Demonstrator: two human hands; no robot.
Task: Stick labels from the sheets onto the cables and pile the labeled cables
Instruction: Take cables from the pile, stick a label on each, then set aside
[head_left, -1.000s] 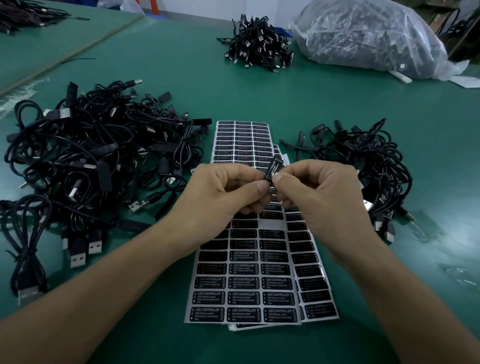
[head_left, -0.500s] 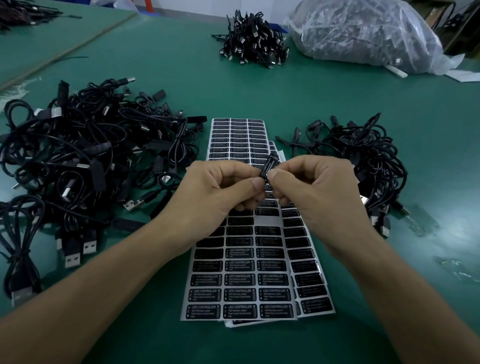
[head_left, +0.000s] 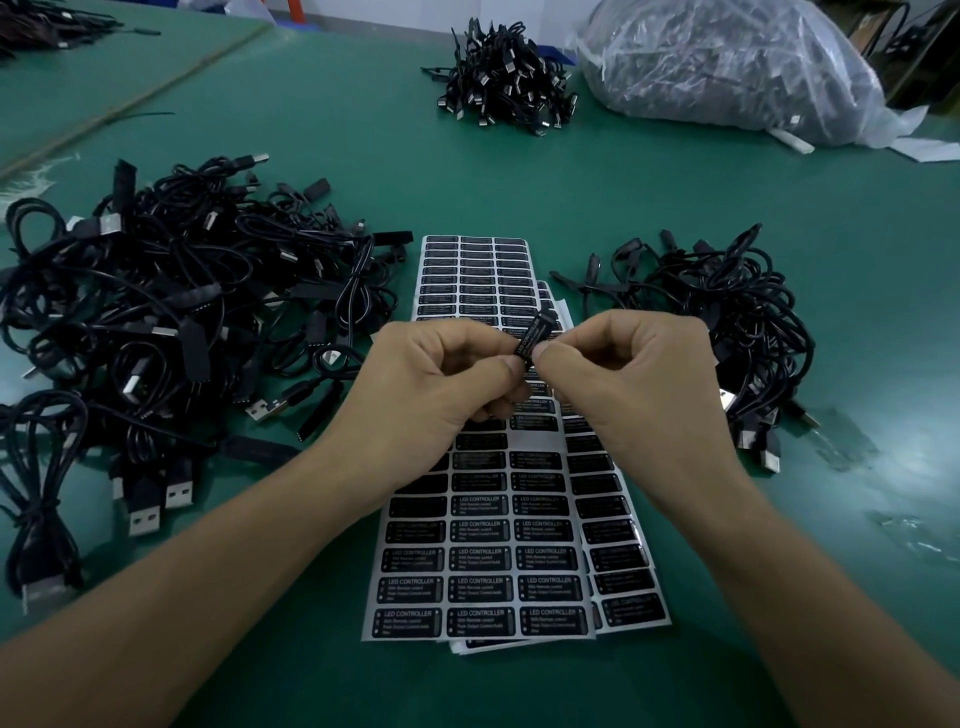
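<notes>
We judge the label (head_left: 528, 343) could crease or sit askew if the thumbs press unevenly, and a loose edge may lift later. The 2 hands, left hand (head_left: 441, 400) and right hand (head_left: 628, 384), pinch the small black controller block (head_left: 542, 319) between thumb and fingertips, held above the label sheets (head_left: 483, 587). It tilts, its white "LED CONTROLLER" lettering facing us.
</notes>
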